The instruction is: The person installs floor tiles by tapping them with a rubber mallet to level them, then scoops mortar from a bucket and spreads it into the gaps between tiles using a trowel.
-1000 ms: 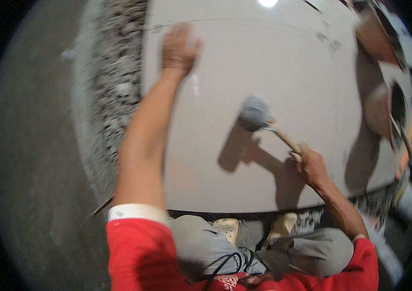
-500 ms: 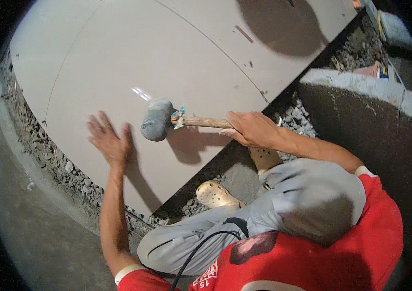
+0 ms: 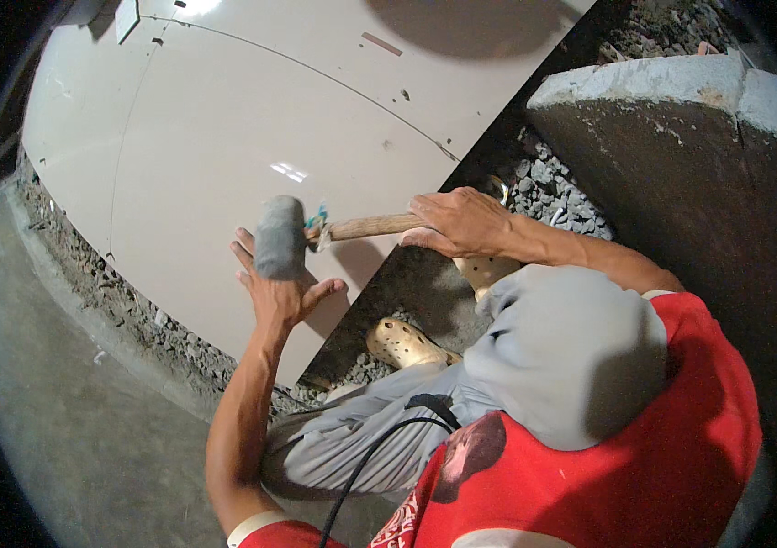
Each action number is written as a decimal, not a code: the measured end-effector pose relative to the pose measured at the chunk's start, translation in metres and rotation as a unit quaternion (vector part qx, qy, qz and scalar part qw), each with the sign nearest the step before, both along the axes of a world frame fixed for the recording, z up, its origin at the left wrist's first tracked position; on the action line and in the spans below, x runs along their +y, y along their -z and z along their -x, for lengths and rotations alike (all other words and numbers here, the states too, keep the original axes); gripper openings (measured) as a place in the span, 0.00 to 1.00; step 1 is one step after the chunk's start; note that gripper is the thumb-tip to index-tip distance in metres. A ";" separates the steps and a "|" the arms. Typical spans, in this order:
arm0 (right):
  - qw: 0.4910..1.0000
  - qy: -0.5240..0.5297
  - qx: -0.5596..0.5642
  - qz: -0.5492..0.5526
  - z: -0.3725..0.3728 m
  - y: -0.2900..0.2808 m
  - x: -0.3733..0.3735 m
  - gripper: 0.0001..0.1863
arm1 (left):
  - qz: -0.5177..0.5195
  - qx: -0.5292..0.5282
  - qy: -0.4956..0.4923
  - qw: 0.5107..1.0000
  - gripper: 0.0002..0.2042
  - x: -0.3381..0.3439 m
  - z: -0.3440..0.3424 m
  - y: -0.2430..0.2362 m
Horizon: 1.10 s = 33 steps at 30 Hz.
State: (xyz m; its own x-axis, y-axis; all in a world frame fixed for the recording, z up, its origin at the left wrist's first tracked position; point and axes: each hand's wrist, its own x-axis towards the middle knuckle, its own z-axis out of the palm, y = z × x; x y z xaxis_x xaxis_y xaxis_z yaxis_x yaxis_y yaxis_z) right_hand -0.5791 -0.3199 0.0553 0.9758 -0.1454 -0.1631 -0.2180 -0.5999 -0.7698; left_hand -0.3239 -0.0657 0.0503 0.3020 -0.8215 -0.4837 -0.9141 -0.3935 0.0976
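Note:
My right hand [image 3: 463,221] is closed round the wooden handle of a rubber mallet [image 3: 280,239]. The mallet's grey cylindrical head hangs over the glossy beige floor tiles [image 3: 196,128], and a knotted scrap of plastic is tied where handle and head meet. My left hand [image 3: 277,301] is open, fingers spread, on the tile near its front edge. In this view the mallet head covers part of those fingers. Whether the head touches the tile or the hand cannot be made out.
Grey gravel [image 3: 553,187] fills the gap beside the tile edge, near my yellow perforated clogs [image 3: 402,343]. A concrete block wall [image 3: 644,87] rises at the right. Rough mortar borders the tiles at left, beyond which lies a concrete floor [image 3: 105,393]. A small flat piece [image 3: 127,20] stands far left.
My left hand has moved across the tile toward its front edge, and the mallet head now overlaps it in view. My right hand keeps its grip. The whole view has shifted.

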 end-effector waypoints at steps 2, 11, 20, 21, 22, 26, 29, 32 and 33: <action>0.997 -0.012 -0.076 0.004 0.002 -0.004 -0.002 0.29 | 0.079 0.081 -0.027 0.993 0.72 -0.005 -0.002 0.005; 0.997 0.010 -0.014 0.079 -0.004 -0.031 0.003 0.25 | -0.047 0.051 -0.117 0.991 0.78 -0.006 0.009 -0.005; 0.989 0.021 0.118 0.088 -0.018 -0.022 -0.005 0.23 | -0.012 -0.017 -0.114 0.993 0.73 -0.007 0.015 -0.010; 0.989 0.004 0.126 0.072 -0.017 -0.020 -0.006 0.23 | -0.083 0.042 -0.128 0.987 0.75 -0.010 0.011 -0.009; 0.994 0.017 0.098 0.055 -0.014 -0.018 -0.005 0.22 | -0.061 0.037 -0.132 0.989 0.75 -0.009 0.011 -0.010; 0.998 0.055 0.026 0.021 0.002 -0.010 -0.002 0.20 | -0.026 0.012 -0.094 0.995 0.74 -0.013 0.006 -0.010; 0.985 0.117 0.102 -0.072 0.042 -0.004 0.007 0.19 | 0.008 -0.028 0.004 1.000 0.65 -0.036 0.011 -0.008; 0.959 0.231 0.111 -0.121 0.090 0.007 0.011 0.19 | 0.160 0.039 0.035 0.986 0.42 -0.098 0.027 0.013; 0.963 0.251 0.056 -0.083 0.105 0.010 0.012 0.17 | 0.169 0.019 0.065 0.983 0.38 -0.121 0.031 0.022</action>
State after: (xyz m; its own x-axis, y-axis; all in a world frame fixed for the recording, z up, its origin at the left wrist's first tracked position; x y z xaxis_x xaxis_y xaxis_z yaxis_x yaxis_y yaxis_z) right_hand -0.6836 -0.3080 0.0449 0.7637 -0.5573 -0.3260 -0.5365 -0.2669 -0.8006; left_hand -0.3547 -0.1870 0.0287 0.1705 -0.9678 -0.1854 -0.9477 -0.2126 0.2382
